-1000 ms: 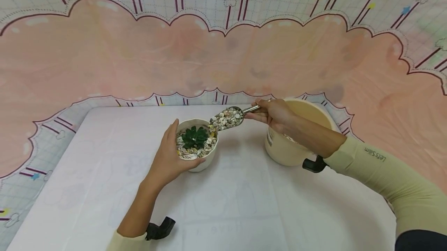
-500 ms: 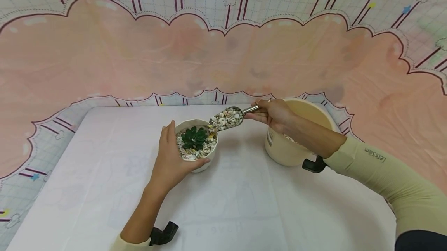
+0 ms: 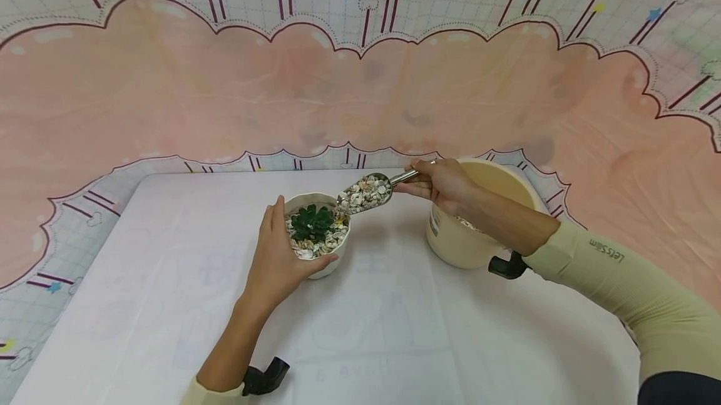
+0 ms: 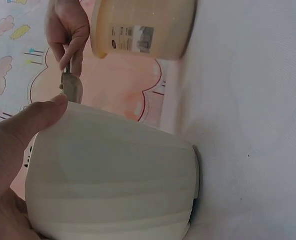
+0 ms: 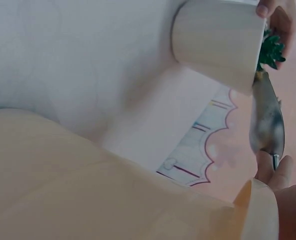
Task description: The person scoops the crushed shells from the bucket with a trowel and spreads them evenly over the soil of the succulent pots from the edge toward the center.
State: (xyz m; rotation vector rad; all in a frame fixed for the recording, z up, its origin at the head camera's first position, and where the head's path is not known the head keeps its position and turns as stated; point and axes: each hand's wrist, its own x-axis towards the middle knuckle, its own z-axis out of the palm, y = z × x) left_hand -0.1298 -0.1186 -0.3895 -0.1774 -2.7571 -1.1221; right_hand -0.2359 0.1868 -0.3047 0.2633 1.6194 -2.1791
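Head view: left hand [image 3: 278,261] gripping the pot [image 3: 342,248] round its rim, right hand [image 3: 447,186] pinching the handle [image 3: 404,176] of a stone-filled scoop [image 3: 388,186]. Left wrist: thumb [image 4: 48,111] on the pot. Right wrist: scoop tip at the rim, beside the plant [image 5: 272,51]

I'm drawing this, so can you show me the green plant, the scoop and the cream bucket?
Green plant [image 3: 312,222]: head view, on its leaves.
Scoop [image 5: 267,122]: right wrist view, on its metal bowl.
Cream bucket [image 4: 149,16]: left wrist view, on its wall.
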